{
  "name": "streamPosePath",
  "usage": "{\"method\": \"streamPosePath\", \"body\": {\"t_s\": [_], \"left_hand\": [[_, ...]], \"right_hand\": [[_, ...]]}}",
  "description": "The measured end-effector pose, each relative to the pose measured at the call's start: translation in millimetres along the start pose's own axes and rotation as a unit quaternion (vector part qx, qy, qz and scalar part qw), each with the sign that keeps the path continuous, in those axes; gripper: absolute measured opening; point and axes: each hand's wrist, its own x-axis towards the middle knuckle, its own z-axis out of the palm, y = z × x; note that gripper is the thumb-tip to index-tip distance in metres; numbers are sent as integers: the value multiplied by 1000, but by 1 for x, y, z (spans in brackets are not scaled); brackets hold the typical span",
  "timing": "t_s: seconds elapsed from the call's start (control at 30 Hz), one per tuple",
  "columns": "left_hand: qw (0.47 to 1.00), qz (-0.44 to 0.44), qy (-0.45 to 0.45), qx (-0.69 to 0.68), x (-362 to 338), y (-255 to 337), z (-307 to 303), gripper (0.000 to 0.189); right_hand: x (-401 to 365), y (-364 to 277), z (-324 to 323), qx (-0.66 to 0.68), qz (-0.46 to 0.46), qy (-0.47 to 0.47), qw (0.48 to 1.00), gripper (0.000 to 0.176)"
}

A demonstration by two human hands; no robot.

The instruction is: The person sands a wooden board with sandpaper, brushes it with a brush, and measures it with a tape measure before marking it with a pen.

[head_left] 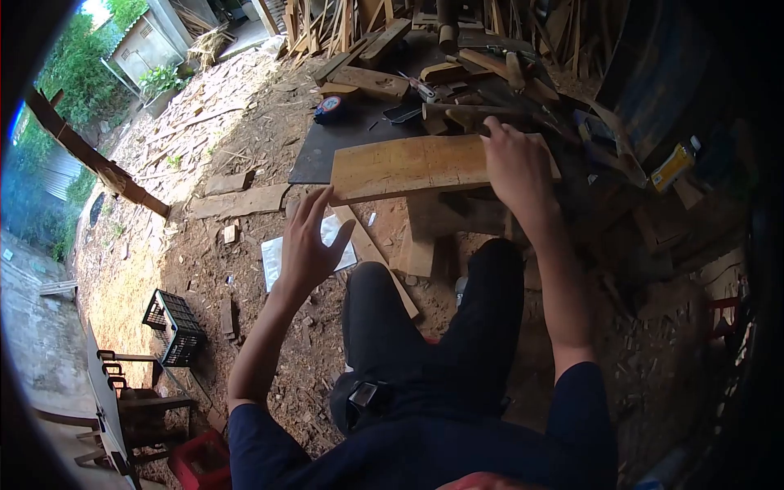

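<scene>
A wide wooden board [408, 167] lies along the near edge of the dark table [314, 155]. At its right part is my right hand [516, 167], resting over the board with the fingers bent at its far edge; whether it grips the board is hard to tell. My left hand [314, 237] is just off the board's near left corner, fingers apart and thumb out, with nothing in it. Behind the board are a blue tape measure [328, 108], a dark phone-like object [403, 113] and a grooved wooden block [371, 82].
Wood pieces and tools crowd the back of the table. A yellow-labelled container [674, 167] is at the right. A white sheet [272, 261] and a narrow plank [384, 265] lie on the ground, near a black crate [175, 327]. A red stool [200, 461] stands lower left.
</scene>
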Motion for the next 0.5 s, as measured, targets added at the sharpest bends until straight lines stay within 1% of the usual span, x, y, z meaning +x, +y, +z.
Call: {"method": "streamPosePath", "body": {"t_s": [0.07, 0.1, 0.13, 0.17, 0.2, 0.27, 0.33, 0.37, 0.4, 0.47, 0.5], "left_hand": [[999, -11, 4, -34, 9, -15, 33, 78], [999, -30, 15, -23, 14, -15, 47, 79], [998, -49, 24, -13, 18, -16, 60, 81], [999, -40, 31, -13, 18, -26, 72, 82], [999, -31, 40, -15, 16, -41, 85, 83], [997, -69, -7, -20, 11, -59, 96, 84], [998, -8, 64, -8, 14, -44, 80, 84], [998, -22, 59, -19, 16, -36, 75, 89], [996, -18, 77, -34, 16, -34, 78, 89], [992, -13, 113, -62, 14, -29, 83, 91], [993, -15, 107, -44, 14, -26, 82, 96]], "right_hand": [[4, -50, 18, 39, -47, -18, 998, 14], [1, -81, 28, 51, -78, -28, 995, 13], [-1, -106, 40, 111, -171, 35, 978, 12], [-3, -126, 50, 169, -261, 98, 945, 11], [-7, -138, 54, 235, -287, 120, 921, 11], [-10, -124, 20, 278, -251, -15, 927, 15], [-3, -81, -2, 216, -189, -110, 952, 11], [-4, -54, -9, 170, -137, -89, 972, 11], [-4, -32, -11, 124, -87, -68, 986, 10], [3, -15, -2, 20, -31, -64, 997, 11], [6, -10, 2, -30, 1, -56, 998, 11]]}}
